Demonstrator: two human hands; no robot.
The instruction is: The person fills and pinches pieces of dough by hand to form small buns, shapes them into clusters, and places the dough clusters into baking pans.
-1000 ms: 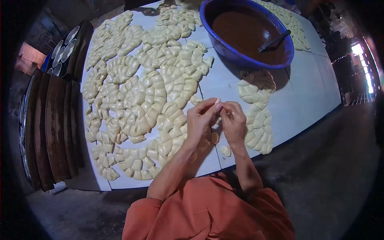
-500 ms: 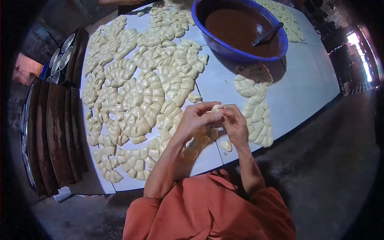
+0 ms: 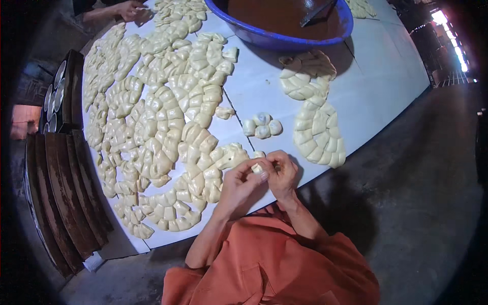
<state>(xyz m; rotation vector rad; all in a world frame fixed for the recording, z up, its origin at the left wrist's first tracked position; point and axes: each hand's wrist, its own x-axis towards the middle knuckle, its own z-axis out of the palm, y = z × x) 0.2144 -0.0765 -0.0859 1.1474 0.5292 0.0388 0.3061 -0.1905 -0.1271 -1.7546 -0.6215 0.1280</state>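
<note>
My left hand [image 3: 241,186] and my right hand [image 3: 282,176] meet at the near edge of the table. Their closed fingers pinch a small piece of pale dough [image 3: 256,168], partly hidden by the fingertips. Just beyond them lies a tight cluster of rounded dough balls [image 3: 262,131]. To the left, many glossy dough pieces [image 3: 170,114] cover the table in curved, joined rows. Another patch of dough pieces [image 3: 319,134] lies to the right of my hands, and a small loose scrap [image 3: 224,112] lies left of the balls.
At the far side a blue oval basin [image 3: 239,28] holds brown paste, with a dark utensil [image 3: 316,15] in it. Stacked dark trays [image 3: 61,193] and round tins [image 3: 55,96] stand left of the white table [image 3: 376,86]. Another person's hand [image 3: 131,10] reaches in at the far left.
My hands have come nearer to me, still pinching dough together. The dough balls now show beyond them. The view has shifted, and more of the other person's hand is visible.
</note>
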